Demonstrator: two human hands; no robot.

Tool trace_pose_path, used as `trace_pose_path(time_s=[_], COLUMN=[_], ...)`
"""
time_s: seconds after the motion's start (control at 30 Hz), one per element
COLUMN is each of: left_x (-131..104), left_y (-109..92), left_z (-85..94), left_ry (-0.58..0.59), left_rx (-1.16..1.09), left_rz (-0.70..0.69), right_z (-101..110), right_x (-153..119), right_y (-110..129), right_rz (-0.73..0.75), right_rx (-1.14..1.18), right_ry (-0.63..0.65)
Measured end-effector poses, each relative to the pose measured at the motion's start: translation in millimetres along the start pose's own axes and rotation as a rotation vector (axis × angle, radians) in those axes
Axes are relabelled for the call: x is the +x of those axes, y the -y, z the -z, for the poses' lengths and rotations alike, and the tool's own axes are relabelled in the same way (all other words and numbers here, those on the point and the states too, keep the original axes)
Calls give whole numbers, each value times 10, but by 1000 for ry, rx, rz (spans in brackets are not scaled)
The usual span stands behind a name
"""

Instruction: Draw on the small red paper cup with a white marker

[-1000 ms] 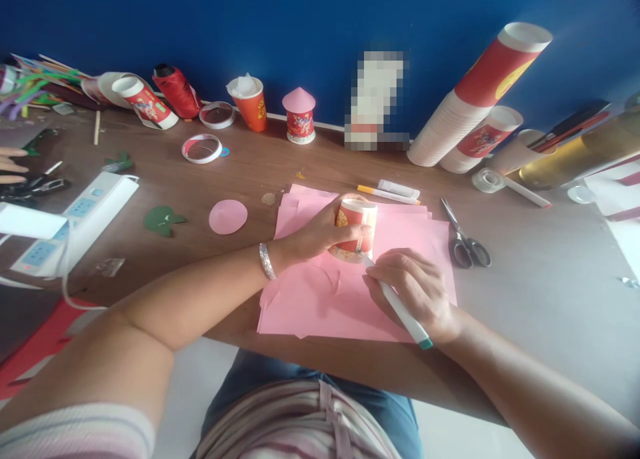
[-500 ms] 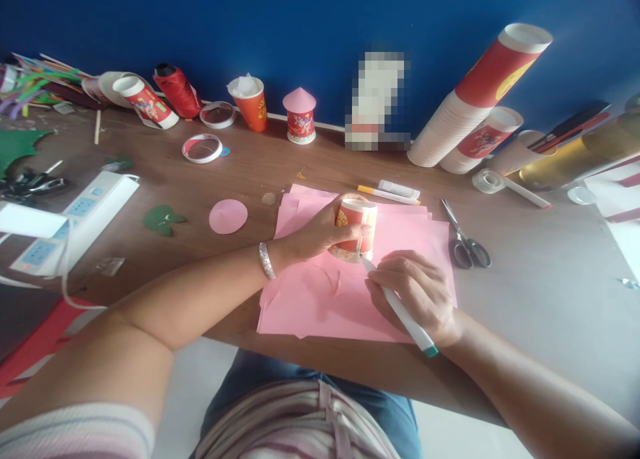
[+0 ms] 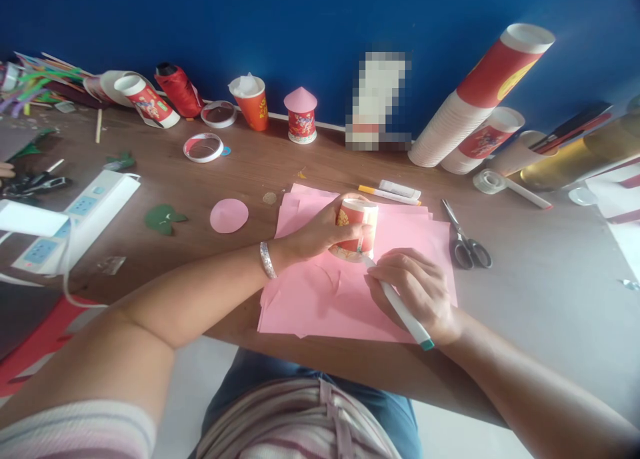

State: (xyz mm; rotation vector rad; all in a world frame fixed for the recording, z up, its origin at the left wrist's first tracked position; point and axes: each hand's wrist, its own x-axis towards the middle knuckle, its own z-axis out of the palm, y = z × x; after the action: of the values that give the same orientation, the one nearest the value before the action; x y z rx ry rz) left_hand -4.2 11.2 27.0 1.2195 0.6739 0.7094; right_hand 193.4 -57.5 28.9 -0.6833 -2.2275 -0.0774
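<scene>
My left hand (image 3: 333,229) is wrapped round a red and white paper cup (image 3: 357,219), held over a stack of pink paper (image 3: 320,306). In my right hand (image 3: 415,289) is a white marker pen (image 3: 403,309) with a teal end, its tip touching or very close to the cup's lower edge. Small green marks show on the cup beside my left thumb. Behind the cup, a yellow and white marker (image 3: 387,194) and a white marker cap or tube (image 3: 399,189) lie on the paper's far edge.
Scissors (image 3: 465,236) lie right of the paper. A pink paper circle (image 3: 229,216), a green paper piece (image 3: 164,219) and a power strip (image 3: 77,222) are left. Along the wall stand a cup with a pink cone roof (image 3: 301,116) and a tall cup stack (image 3: 450,126).
The marker and my right hand have shifted very slightly at the cup's lower edge. At the far left, another person's fingers have appeared near the black scissors, and the green sheet there has moved.
</scene>
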Motion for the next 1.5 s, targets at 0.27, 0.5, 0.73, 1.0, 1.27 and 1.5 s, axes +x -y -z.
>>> trace_pose_path(time_s=[0.27, 0.5, 0.73, 1.0, 1.27, 1.5], left_x=[25, 28, 18, 23, 27, 22], left_y=[63, 72, 65, 165, 140, 124], left_z=[17, 28, 19, 65, 49, 44], left_ry=[-80, -57, -70, -82, -88, -62], left_rx=[-34, -29, -68, -49, -10, -9], left_rz=[-27, -11, 7, -26, -21, -16], right_z=[15, 4, 15, 4, 5, -2], right_x=[4, 18, 20, -5, 15, 31], right_y=[33, 14, 26, 45, 29, 32], right_rz=[20, 19, 11, 15, 2, 1], right_rx=[24, 11, 5, 14, 25, 9], right_ry=[-20, -4, -3, -10, 4, 23])
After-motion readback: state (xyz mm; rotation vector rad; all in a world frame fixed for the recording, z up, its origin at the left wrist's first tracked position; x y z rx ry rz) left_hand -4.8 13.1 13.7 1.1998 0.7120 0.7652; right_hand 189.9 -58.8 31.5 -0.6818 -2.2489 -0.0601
